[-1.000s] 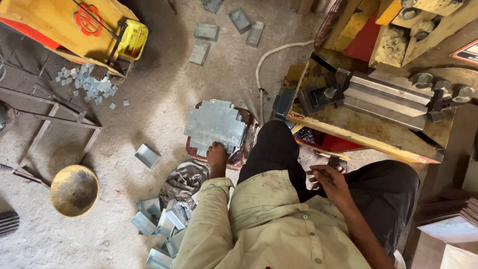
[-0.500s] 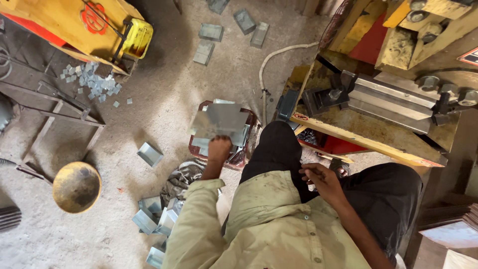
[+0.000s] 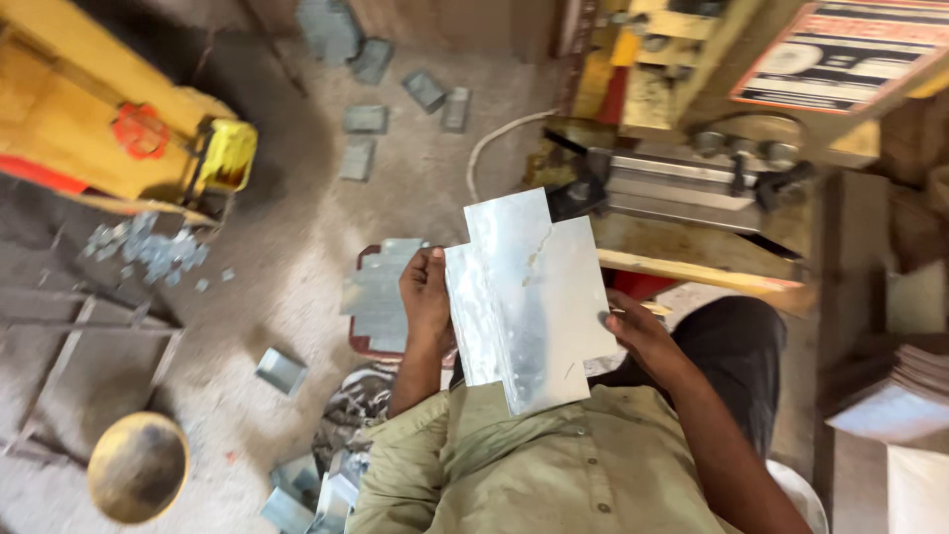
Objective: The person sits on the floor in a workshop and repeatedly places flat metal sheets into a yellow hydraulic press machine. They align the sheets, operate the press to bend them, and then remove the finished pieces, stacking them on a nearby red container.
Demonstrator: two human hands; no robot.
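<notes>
I hold a shiny cross-shaped sheet-metal blank (image 3: pixel 529 302) flat in front of my chest. My left hand (image 3: pixel 425 297) grips its left edge, thumb on top. At the blank's right edge, my right hand (image 3: pixel 638 331) pinches it. Just beyond my left hand, a stack of the same blanks (image 3: pixel 376 297) lies on a red stand. Beyond the blank stands a yellow bending machine (image 3: pixel 682 188) with a steel bar and a wooden ledge.
Folded metal boxes (image 3: pixel 282 371) and off-cuts lie on the sandy floor at left and far back. A round metal bowl (image 3: pixel 138 465) sits at lower left. A yellow and red machine (image 3: pixel 119 129) fills the upper left. Stacked sheets (image 3: pixel 890 386) lie at right.
My left hand lifted one blank off the stack and brought it up before me; my right hand came over and took its right edge. The view moved closer to the machine.
</notes>
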